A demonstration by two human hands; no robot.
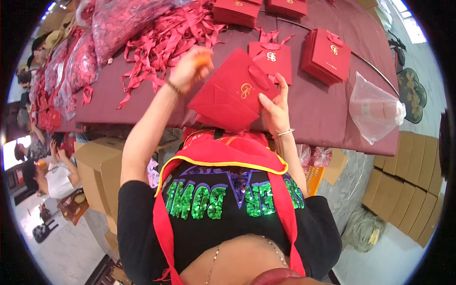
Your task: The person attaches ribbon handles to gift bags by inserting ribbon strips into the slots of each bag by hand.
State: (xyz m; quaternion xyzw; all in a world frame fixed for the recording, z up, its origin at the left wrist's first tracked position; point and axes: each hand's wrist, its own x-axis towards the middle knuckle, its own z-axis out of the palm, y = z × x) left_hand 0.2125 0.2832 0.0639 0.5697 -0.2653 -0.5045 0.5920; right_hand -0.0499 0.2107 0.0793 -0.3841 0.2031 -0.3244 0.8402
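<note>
A red paper gift bag (228, 92) with gold lettering is tilted in front of me above the table edge. My right hand (275, 105) grips its right side, thumb on the front face. A ribbon handle shows near that hand. My left hand (191, 70) is raised just left of the bag, apart from it, with fingers curled. Something orange shows at its fingers; I cannot make out whether it is worn or held. Beyond that hand lies a heap of red ribbons (173, 40). Another red bag (270, 61) with ribbon lies flat behind my right hand.
Stacked red bags (327, 57) lie at the right, with more stacks (236, 12) at the back of the cloth-covered table (327, 114). A tied clear plastic bag (375, 111) sits at its right edge. Cardboard boxes (99, 166) stand at left; people (59, 178) sit beyond.
</note>
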